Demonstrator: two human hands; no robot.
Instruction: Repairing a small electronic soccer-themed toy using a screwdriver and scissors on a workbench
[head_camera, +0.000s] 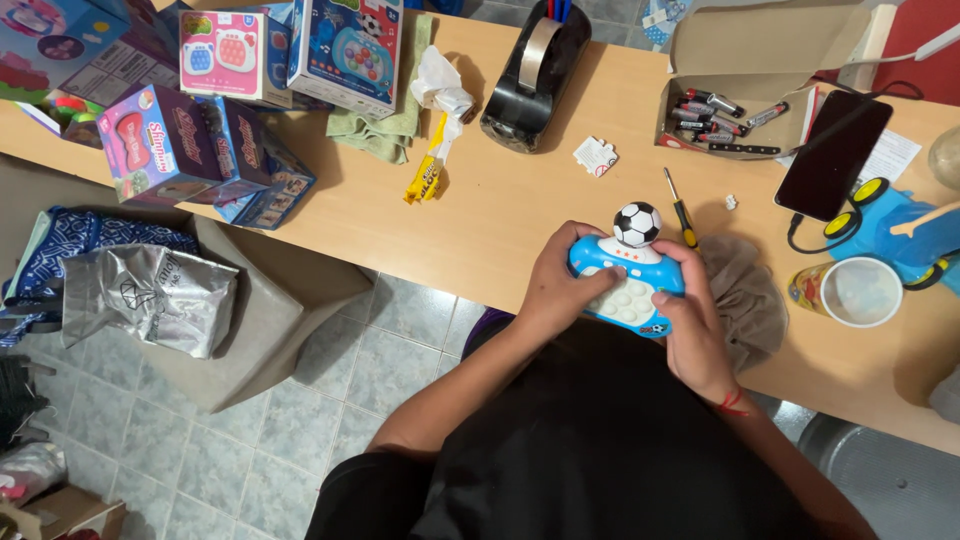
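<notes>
I hold a blue and white handheld toy game (628, 288) with a black-and-white football knob on top, just above the near edge of the wooden table (500, 200). My left hand (556, 282) grips its left side. My right hand (692, 322) grips its right side, thumb resting on the white button pad. A small yellow-handled screwdriver (681, 209) lies on the table just beyond the toy. A brown cloth (745, 295) lies under and to the right of my right hand.
Several boxed toys (230, 90) crowd the table's left end. A black tape dispenser (535, 75) stands at the back. An open cardboard box of batteries (722, 115), a black phone (834, 152), a blue toy car (900, 225) and a cup (858, 291) sit right.
</notes>
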